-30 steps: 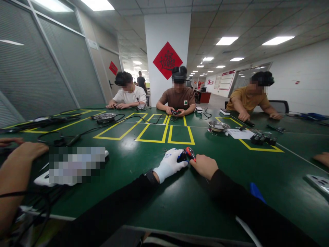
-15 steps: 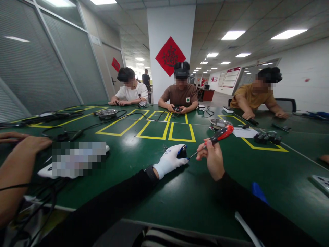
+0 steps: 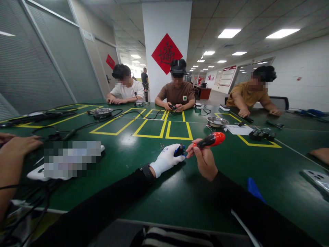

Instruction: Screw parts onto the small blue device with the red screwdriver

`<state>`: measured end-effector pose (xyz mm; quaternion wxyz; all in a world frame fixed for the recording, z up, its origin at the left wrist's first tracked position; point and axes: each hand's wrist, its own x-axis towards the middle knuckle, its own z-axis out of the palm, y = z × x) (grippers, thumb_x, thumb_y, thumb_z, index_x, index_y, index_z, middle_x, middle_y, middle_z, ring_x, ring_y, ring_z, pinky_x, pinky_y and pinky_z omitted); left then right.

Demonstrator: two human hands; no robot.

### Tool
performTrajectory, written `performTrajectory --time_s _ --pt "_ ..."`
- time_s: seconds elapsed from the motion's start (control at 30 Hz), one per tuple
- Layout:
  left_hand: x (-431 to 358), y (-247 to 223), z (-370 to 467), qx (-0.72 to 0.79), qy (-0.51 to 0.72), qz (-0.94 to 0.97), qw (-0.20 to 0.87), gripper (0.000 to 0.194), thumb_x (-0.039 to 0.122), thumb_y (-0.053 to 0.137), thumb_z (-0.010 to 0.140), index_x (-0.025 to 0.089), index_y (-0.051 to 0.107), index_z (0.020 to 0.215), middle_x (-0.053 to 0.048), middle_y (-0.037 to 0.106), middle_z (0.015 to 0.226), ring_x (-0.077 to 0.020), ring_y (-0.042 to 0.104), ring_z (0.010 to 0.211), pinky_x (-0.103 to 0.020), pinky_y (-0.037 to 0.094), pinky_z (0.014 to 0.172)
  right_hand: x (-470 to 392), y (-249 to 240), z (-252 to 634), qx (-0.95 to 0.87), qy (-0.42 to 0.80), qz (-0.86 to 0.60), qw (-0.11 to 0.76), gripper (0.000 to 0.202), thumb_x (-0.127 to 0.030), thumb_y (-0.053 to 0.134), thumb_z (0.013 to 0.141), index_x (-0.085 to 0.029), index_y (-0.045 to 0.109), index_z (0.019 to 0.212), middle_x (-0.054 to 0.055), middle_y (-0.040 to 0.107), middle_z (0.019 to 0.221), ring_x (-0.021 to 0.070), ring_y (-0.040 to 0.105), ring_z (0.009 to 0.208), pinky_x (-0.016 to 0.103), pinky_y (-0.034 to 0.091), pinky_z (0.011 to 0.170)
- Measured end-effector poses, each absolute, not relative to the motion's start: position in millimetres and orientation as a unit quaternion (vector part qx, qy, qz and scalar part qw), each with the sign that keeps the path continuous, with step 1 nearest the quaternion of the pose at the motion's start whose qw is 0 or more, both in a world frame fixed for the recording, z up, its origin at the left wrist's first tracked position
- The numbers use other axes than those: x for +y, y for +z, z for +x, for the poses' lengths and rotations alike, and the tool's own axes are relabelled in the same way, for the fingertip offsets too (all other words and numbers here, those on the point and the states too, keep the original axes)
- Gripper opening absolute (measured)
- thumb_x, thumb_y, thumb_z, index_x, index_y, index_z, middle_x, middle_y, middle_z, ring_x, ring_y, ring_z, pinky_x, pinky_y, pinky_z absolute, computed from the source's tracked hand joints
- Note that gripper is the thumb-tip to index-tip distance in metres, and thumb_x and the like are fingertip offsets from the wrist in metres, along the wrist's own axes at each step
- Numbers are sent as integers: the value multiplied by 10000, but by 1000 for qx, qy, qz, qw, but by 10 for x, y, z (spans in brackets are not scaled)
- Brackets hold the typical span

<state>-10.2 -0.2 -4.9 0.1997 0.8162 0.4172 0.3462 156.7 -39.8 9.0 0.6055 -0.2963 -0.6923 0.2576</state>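
Observation:
My left hand [image 3: 166, 159], in a white glove with blue on the palm side, is closed around a small black part [image 3: 180, 150] with a metal top. It rests just above the green table. My bare right hand [image 3: 206, 160] holds a screwdriver [image 3: 212, 139] by its red and black handle, which points up and to the right. The fingers of my right hand are right beside the black part. The screwdriver's shaft and tip are hidden by those fingers, so I cannot tell whether the tip touches the part.
Further right are a steel bowl [image 3: 218, 121], a white paper [image 3: 238, 129] and several black parts [image 3: 260, 134]. A blue object [image 3: 255, 190] lies near my right forearm. Another person's hand [image 3: 24, 145] is at left, near a blurred white object [image 3: 36, 172] and cables. Several people sit opposite.
My right hand has moved closer to my left, and the screwdriver handle lies flatter. Its shaft, visible before, is now hidden. The whole view has shifted slightly.

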Motion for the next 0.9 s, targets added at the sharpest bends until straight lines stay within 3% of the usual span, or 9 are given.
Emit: performTrajectory --time_s 0.3,0.6,0.9 --pt "24 -69 -110 419 343 818 193 390 417 640 730 193 607 1047 -45 653 1031 -217 593 943 -324 458 850 -419 131 1560 -679 262 -283 624 147 -319 412 940 -218 440 1042 15 607 839 136 605 621 303 480 597" --pt "-51 20 -135 425 322 812 239 366 452 570 774 173 605 1010 -28 663 876 -180 611 770 -287 479 729 -403 128 1565 -676 256 -287 629 178 -354 421 932 -208 445 1031 15 619 833 127 595 605 295 476 594" --pt "9 -55 -141 416 339 818 206 363 383 637 732 186 617 1035 -46 652 1035 -213 595 955 -323 459 869 -411 145 1564 -645 301 -278 645 189 -366 423 933 -206 429 1034 7 621 824 124 613 596 291 477 585"
